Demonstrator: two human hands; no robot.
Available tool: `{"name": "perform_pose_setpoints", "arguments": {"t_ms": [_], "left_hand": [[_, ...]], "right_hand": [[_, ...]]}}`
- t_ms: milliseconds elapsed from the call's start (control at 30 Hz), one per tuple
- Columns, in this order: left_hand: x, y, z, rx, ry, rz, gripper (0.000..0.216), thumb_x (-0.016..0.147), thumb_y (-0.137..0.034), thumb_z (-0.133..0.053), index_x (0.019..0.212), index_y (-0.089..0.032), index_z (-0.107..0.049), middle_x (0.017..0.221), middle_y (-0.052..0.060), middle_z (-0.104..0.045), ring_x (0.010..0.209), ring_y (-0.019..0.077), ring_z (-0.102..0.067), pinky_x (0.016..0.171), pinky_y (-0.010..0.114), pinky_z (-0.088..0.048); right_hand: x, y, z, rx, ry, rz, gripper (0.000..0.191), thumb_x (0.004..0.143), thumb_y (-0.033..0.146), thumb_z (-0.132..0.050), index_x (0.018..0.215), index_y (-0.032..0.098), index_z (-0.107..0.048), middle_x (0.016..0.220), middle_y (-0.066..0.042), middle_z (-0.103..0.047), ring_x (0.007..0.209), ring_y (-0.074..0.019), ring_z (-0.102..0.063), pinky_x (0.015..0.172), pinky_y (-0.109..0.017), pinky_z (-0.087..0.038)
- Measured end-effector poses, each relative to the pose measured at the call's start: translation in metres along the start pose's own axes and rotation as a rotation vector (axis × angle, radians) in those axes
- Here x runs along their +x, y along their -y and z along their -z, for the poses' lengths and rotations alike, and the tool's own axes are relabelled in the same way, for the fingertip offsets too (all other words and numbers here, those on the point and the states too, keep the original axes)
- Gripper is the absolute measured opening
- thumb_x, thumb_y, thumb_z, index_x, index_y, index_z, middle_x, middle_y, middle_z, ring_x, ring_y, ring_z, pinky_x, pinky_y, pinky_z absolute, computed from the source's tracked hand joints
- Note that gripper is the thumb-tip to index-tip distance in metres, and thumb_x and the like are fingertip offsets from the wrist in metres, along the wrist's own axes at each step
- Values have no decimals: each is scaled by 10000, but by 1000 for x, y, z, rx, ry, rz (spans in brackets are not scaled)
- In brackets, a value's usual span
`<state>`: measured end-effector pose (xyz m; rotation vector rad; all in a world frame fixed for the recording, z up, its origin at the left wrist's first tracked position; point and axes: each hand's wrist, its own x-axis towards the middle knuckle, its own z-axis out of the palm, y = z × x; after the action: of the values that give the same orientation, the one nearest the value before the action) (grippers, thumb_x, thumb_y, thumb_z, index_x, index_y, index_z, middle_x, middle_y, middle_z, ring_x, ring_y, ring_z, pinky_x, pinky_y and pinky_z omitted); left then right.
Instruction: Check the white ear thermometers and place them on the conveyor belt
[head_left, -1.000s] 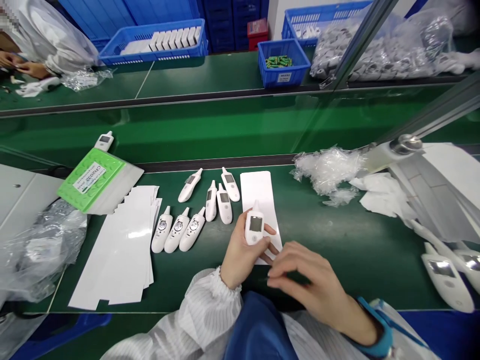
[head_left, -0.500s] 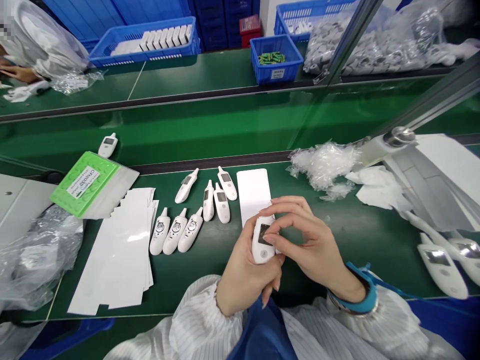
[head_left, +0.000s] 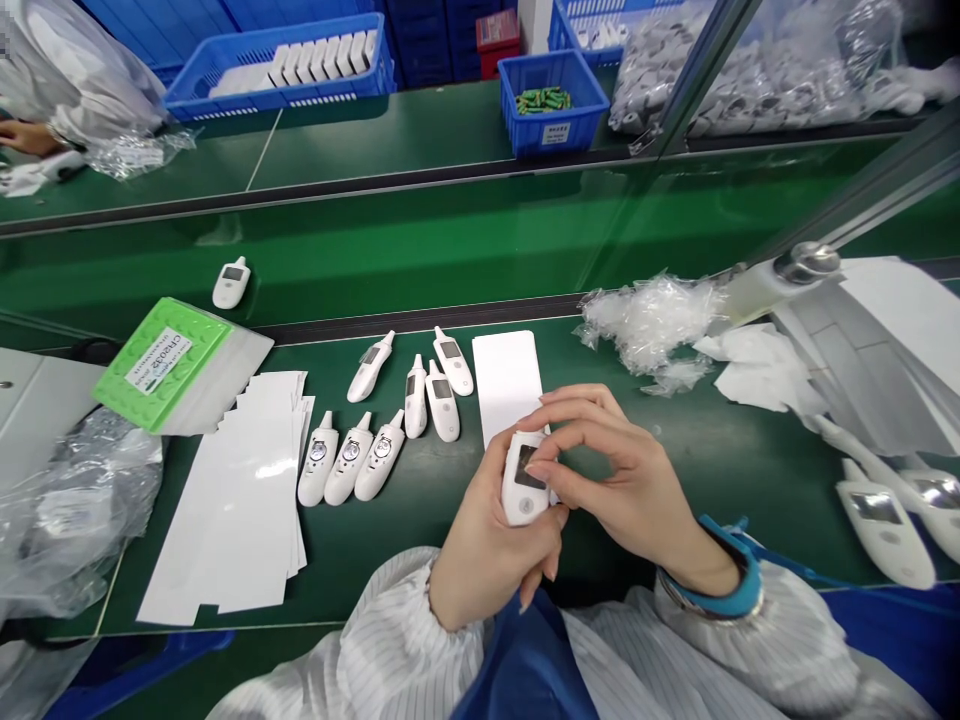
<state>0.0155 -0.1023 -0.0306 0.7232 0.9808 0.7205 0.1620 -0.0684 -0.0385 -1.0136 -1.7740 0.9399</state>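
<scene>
Seven white ear thermometers are lying at 11 o'clock from the hands in the head view, on a green workbench mat. They are sitting in two loose rows, tips pointing away from me, and that spacing is probably keeping each one separate and easy to reach. Another thermometer is being held near the bottom centre of the frame. My left hand is cradling it, fingers together and clamped around its body, which is keeping its dark display tilted up toward the camera. My right hand is reaching in from 4 o'clock, fingers close together and arched, with their tips on or just over the display; I can't tell exactly what they're gripping. A white card is lying at 12 o'clock, just past the hands. A stack of white cards is sitting at 9 o'clock, a green tray at 10 o'clock, and crumpled clear plastic at 2 o'clock, all left within my reach.
</scene>
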Motion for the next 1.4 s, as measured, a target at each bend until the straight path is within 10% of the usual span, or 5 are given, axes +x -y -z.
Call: {"name": "perform_pose_setpoints", "arguments": {"t_ms": [667,933,1200,1300,1400], "left_hand": [[0,0,2,-44,66,-22,503,868,-175,-584,1307,-209,-340,455,-112,-473,285,62,-382,284,123,-312],[-4,-1,2,-157,41,-145,324,956,-319,-522,1256,-221,-452,733,-27,-562,380,9,-413,397,154,-303],[0,6,5,-220,85,-133,419,942,-296,-518,1338,-255,-388,741,-25,-567,392,41,-461,379,158,-292],[1,7,8,-201,122,-122,462,912,-307,-569,1340,-255,-401,813,-1,-592,415,42,-488,394,159,-312],[0,2,7,-133,94,-89,412,944,-398,-522,1297,-201,-444,688,-17,-574,359,38,-432,366,156,-287]], "right_hand": [[-4,0,-2,4,-40,14,135,852,153,-681,870,259,-599,1020,-22,-667,1117,-226,-529,936,-393,-465],[-5,-4,-10,385,-129,-280,155,901,230,-637,1030,276,-564,1084,-16,-580,1087,-172,-569,926,-308,-486],[2,1,-18,569,8,-375,460,801,276,-756,1205,304,-539,1086,4,-676,694,-112,-659,546,-212,-542],[5,-2,-19,571,11,-419,210,860,320,-692,1046,277,-606,993,24,-717,426,-54,-553,389,-193,-459],[6,-7,-16,451,-104,-380,156,926,396,-595,946,253,-655,902,7,-735,618,-113,-669,550,-212,-536]]}}
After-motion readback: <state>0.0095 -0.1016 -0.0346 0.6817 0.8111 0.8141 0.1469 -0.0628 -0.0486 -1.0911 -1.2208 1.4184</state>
